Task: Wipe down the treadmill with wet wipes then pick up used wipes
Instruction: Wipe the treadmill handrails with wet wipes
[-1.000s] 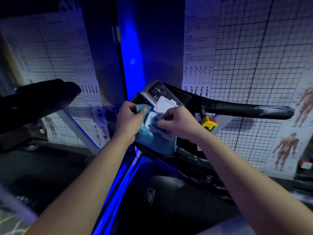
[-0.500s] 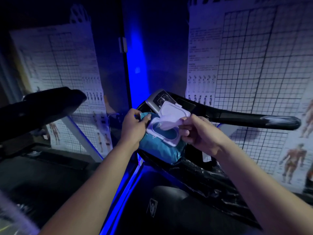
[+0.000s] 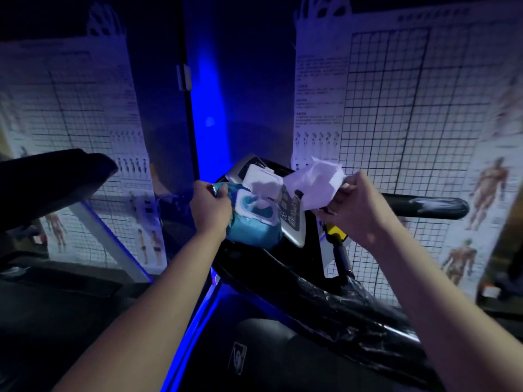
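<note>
A teal wet wipe pack (image 3: pixel 252 232) rests on the treadmill console (image 3: pixel 293 219), its white flip lid (image 3: pixel 261 181) standing open with a wipe tip poking from the slot. My left hand (image 3: pixel 210 207) grips the pack's left end. My right hand (image 3: pixel 352 205) pinches a white wet wipe (image 3: pixel 314 183) held in the air to the right of the pack, above the console. The black right handlebar (image 3: pixel 424 206) stretches out behind my right hand.
Another black handlebar (image 3: pixel 51 182) juts in from the left. Grid and anatomy posters (image 3: pixel 410 131) cover the wall behind. A yellow safety clip (image 3: pixel 335 236) hangs under the console. The dark treadmill frame (image 3: pixel 325 304) and deck lie below, lit by a blue strip (image 3: pixel 195 335).
My right hand opened the lid, then drew a white wipe out of the pack and carried it to the right. My left hand kept holding the pack.
</note>
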Demonstrator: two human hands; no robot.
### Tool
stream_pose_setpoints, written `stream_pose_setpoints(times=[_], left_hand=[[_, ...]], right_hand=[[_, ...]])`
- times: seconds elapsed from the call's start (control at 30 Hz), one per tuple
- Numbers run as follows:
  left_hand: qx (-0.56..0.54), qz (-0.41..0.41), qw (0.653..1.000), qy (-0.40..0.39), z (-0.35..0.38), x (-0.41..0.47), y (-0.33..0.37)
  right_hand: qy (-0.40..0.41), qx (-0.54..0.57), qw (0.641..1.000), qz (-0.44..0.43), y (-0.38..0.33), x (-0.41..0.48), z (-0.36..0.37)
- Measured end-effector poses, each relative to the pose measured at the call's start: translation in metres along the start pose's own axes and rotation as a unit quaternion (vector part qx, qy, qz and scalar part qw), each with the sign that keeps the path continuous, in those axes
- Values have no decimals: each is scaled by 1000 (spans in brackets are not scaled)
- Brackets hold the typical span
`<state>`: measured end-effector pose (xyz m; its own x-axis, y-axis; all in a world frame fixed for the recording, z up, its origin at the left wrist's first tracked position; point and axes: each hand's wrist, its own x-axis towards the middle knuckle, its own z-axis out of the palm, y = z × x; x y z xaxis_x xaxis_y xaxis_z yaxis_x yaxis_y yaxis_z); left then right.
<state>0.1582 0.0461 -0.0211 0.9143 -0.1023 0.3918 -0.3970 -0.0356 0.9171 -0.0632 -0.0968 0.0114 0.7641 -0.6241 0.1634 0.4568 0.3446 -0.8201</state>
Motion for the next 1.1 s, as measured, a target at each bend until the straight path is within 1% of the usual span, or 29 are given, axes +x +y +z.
stream_pose_setpoints(times=[0.07,0.13,0.2,0.27,0.33,0.37,0.4,0.43,0.5,0.53,0.57,0.6,0.63,0.67,0.7,0.73,0.77,0.8,0.83,0.87,0.9,0.93,0.97,1.0,1.03,1.07,1.1], left_hand=[[19,-18,1000,-6,7,10,-2],[62,-11,997,-48,18,19,0],[105,10,988,-112,33,25,2],[148,23,971,-187,50,29,1],[160,29,953,-256,67,33,-4],[148,27,946,-286,73,33,-6],[148,21,938,-314,77,32,-5],[160,19,924,-346,79,30,-4],[237,46,890,-387,86,30,-14],[306,72,863,-395,89,31,-17],[382,104,825,-402,88,30,-16],[449,131,794,-389,89,29,-15],[499,161,771,-362,91,31,-18],[510,174,770,-342,88,29,-18],[492,182,786,-327,85,27,-17],[452,192,812,-316,80,24,-13],[390,203,843,-309,77,20,-10],[317,195,871,-320,72,14,-5],[233,167,892,-351,66,4,-1],[153,128,894,-401,56,-10,7],[104,90,878,-459,46,-24,15],[83,60,853,-512,36,-40,21],[75,42,836,-543,30,-51,22],[59,33,834,-547,27,-59,19],[32,22,850,-525,24,-64,17],[-4,-6,869,-495,21,-67,15],[-42,-49,880,-470,17,-68,14]], right_hand=[[26,1,1000,5,7,0,-6],[63,-7,998,9,12,-1,-9],[84,-15,996,11,18,-3,-14],[108,-14,994,28,24,-5,-18],[155,-10,987,47,30,-4,-20],[175,-4,983,53,33,-3,-22],[182,3,981,59,34,-4,-23],[189,4,980,66,37,-4,-24],[198,11,977,83,44,0,-30],[192,9,977,93,47,3,-34],[190,7,977,98,48,6,-37],[192,6,976,102,49,8,-38],[192,5,977,97,50,10,-40],[188,0,978,89,52,10,-40],[175,-5,982,76,54,10,-40],[154,-13,986,66,55,9,-38],[130,-27,989,61,56,7,-37],[102,-41,992,55,56,5,-34],[79,-55,994,46,56,3,-31],[63,-67,995,40,55,2,-28],[60,-78,994,38,55,0,-23],[68,-84,993,39,55,-3,-19],[78,-88,992,41,56,-5,-17],[83,-93,991,44,56,-9,-15],[81,-95,991,49,56,-11,-14],[74,-99,991,53,55,-15,-14],[65,-102,991,56,55,-20,-15]])
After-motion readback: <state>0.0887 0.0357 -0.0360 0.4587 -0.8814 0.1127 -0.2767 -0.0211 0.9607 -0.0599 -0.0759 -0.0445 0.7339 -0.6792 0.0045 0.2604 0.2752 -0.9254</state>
